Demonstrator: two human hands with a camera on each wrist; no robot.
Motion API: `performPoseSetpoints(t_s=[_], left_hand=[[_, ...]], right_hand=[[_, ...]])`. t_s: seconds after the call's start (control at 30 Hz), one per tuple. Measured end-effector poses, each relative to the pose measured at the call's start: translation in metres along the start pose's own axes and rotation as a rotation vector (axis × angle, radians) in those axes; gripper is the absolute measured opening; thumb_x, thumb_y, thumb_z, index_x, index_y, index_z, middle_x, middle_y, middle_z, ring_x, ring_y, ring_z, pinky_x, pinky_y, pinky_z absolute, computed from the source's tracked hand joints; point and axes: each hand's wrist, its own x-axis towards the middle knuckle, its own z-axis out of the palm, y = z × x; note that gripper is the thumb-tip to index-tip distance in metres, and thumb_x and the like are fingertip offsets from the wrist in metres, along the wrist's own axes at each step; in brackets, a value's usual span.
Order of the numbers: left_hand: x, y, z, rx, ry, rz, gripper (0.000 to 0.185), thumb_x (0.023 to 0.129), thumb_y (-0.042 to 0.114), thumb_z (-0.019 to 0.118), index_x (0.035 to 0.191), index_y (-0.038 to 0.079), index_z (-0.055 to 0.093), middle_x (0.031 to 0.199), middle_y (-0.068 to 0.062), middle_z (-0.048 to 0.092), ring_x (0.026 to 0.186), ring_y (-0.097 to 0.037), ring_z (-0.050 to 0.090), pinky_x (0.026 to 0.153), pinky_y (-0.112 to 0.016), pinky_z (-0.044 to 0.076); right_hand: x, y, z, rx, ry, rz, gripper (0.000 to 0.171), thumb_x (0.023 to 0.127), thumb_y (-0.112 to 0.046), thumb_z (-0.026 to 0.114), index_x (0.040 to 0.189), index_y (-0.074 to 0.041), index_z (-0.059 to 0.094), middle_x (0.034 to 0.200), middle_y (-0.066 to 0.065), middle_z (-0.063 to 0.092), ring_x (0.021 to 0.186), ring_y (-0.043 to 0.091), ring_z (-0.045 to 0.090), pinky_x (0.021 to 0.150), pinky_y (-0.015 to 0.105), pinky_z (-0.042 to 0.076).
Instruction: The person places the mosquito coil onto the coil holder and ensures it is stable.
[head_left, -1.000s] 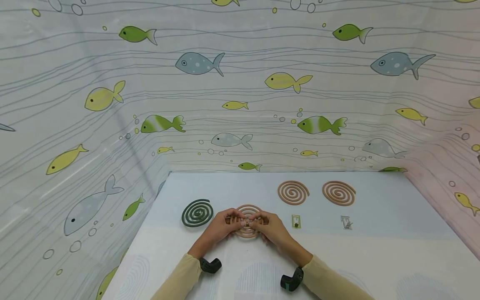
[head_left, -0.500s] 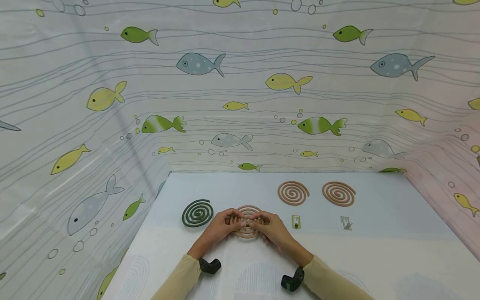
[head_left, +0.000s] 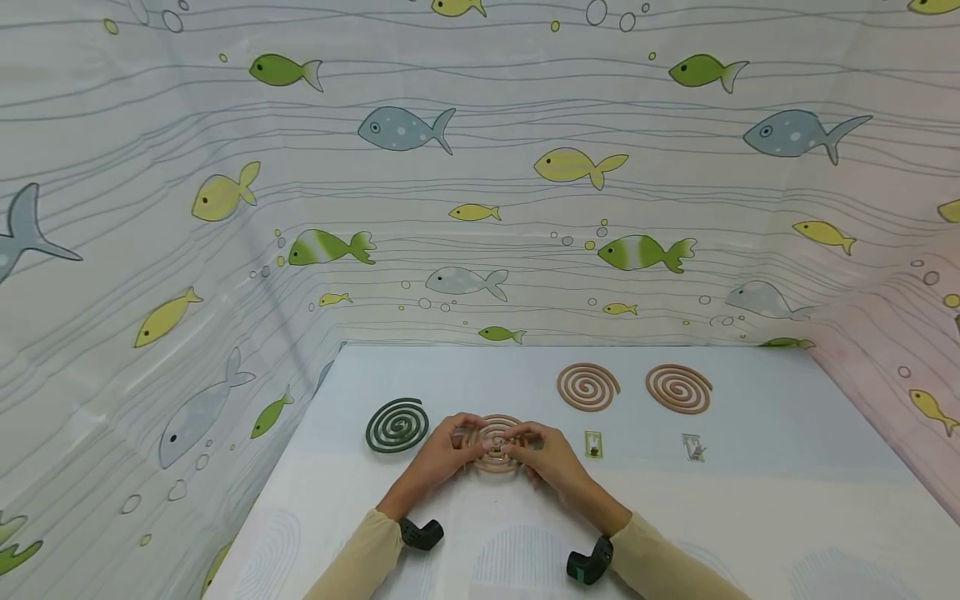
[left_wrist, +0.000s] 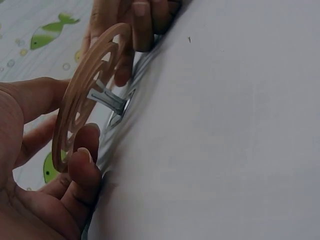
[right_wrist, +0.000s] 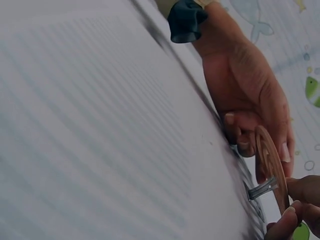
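Note:
A brown mosquito coil (head_left: 498,419) is held between both hands on the table, near the middle of the head view. My left hand (head_left: 441,452) grips its left side, thumb and fingers at the rings. My right hand (head_left: 553,457) pinches the right side. In the left wrist view, the coil (left_wrist: 75,100) stands edge-on over a small metal coil stand (left_wrist: 110,100), whose upright prongs reach towards the rings. The right wrist view shows the stand's prongs (right_wrist: 263,188) right at the coil's underside (right_wrist: 272,155); the coil's centre is partly covered by fingers.
A dark green mosquito coil (head_left: 397,426) lies left of the hands. Two more brown coils, one nearer (head_left: 588,387) and one farther right (head_left: 678,388), lie at the back right. Before them lie a gold-coloured stand (head_left: 593,444) and a silver stand (head_left: 693,447). Fish-patterned sheeting (head_left: 405,192) walls the table.
The held coil's far edge has dipped slightly, so it looks flatter. Both hands keep their hold with small finger shifts. The head view has turned slightly left.

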Motion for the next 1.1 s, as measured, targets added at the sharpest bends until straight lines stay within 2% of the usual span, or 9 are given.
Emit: performPoseSetpoints(t_s=[0.1, 0.2, 0.3, 0.47, 0.53, 0.63, 0.9, 0.97, 1.1], left_hand=[[0.000, 0.001, 0.001, 0.010, 0.002, 0.006, 0.042, 0.100, 0.025, 0.072, 0.136, 0.011, 0.056, 0.124, -0.018, 0.046, 0.065, -0.012, 0.049, 0.052, -0.023, 0.041], [-0.001, 0.003, 0.002, 0.060, 0.017, 0.038, 0.039, 0.102, 0.024, 0.069, 0.136, 0.011, 0.056, 0.135, -0.018, 0.040, 0.075, -0.012, 0.057, 0.059, -0.024, 0.046], [-0.001, 0.006, 0.002, 0.125, 0.040, 0.070, 0.037, 0.102, 0.023, 0.069, 0.134, 0.009, 0.058, 0.136, -0.019, 0.041, 0.080, -0.013, 0.061, 0.064, -0.023, 0.048], [-0.003, 0.007, 0.002, 0.218, 0.078, 0.084, 0.038, 0.100, 0.024, 0.071, 0.133, 0.010, 0.060, 0.132, -0.018, 0.047, 0.063, -0.009, 0.053, 0.058, -0.022, 0.046], [-0.003, 0.008, 0.001, 0.242, 0.087, 0.087, 0.038, 0.100, 0.026, 0.071, 0.134, 0.011, 0.061, 0.132, -0.017, 0.049, 0.061, -0.008, 0.051, 0.057, -0.023, 0.046], [-0.005, 0.012, 0.000, 0.260, 0.092, 0.093, 0.039, 0.101, 0.028, 0.070, 0.135, 0.011, 0.061, 0.135, -0.015, 0.051, 0.062, -0.009, 0.051, 0.058, -0.024, 0.046], [-0.007, 0.019, -0.003, 0.274, 0.122, 0.055, 0.042, 0.101, 0.029, 0.069, 0.138, 0.012, 0.059, 0.138, -0.010, 0.055, 0.075, -0.015, 0.054, 0.064, -0.027, 0.047], [-0.007, 0.021, -0.004, 0.252, 0.127, 0.059, 0.042, 0.101, 0.028, 0.069, 0.138, 0.012, 0.059, 0.137, -0.010, 0.056, 0.076, -0.016, 0.056, 0.064, -0.027, 0.048], [-0.005, 0.027, -0.006, 0.223, 0.136, 0.095, 0.038, 0.101, 0.024, 0.070, 0.136, 0.014, 0.061, 0.134, -0.012, 0.058, 0.066, -0.013, 0.054, 0.060, -0.026, 0.046]], right_hand=[[-0.001, 0.000, -0.002, -0.011, 0.015, -0.007, 0.023, 0.093, -0.018, 0.079, 0.114, -0.010, 0.074, 0.098, 0.011, 0.061, 0.050, 0.011, 0.045, 0.044, 0.025, 0.042], [-0.002, -0.003, -0.004, -0.038, 0.043, -0.013, 0.023, 0.092, -0.018, 0.079, 0.114, -0.010, 0.074, 0.110, 0.015, 0.062, 0.050, 0.011, 0.045, 0.046, 0.025, 0.042], [-0.004, -0.005, -0.006, -0.060, 0.073, -0.014, 0.023, 0.092, -0.017, 0.079, 0.113, -0.010, 0.074, 0.116, 0.016, 0.063, 0.049, 0.012, 0.045, 0.046, 0.026, 0.042], [-0.005, -0.009, -0.010, -0.072, 0.102, -0.001, 0.022, 0.092, -0.016, 0.079, 0.113, -0.011, 0.075, 0.121, 0.017, 0.062, 0.048, 0.013, 0.044, 0.048, 0.027, 0.041], [-0.005, -0.010, -0.012, -0.071, 0.105, 0.009, 0.022, 0.092, -0.017, 0.079, 0.113, -0.011, 0.075, 0.123, 0.017, 0.061, 0.049, 0.013, 0.045, 0.049, 0.028, 0.042], [-0.006, -0.013, -0.015, -0.062, 0.102, 0.010, 0.023, 0.092, -0.017, 0.079, 0.113, -0.010, 0.074, 0.125, 0.018, 0.059, 0.051, 0.013, 0.045, 0.050, 0.029, 0.043], [-0.009, -0.018, -0.020, -0.013, 0.092, 0.008, 0.023, 0.093, -0.014, 0.078, 0.115, -0.009, 0.073, 0.122, 0.016, 0.061, 0.053, 0.014, 0.044, 0.051, 0.028, 0.041], [-0.010, -0.019, -0.022, -0.013, 0.090, -0.001, 0.022, 0.094, -0.013, 0.076, 0.115, -0.009, 0.073, 0.120, 0.016, 0.062, 0.053, 0.014, 0.044, 0.050, 0.028, 0.040], [-0.010, -0.022, -0.027, -0.036, 0.093, -0.023, 0.022, 0.095, -0.012, 0.074, 0.117, -0.008, 0.072, 0.115, 0.014, 0.064, 0.053, 0.013, 0.046, 0.051, 0.027, 0.041]])
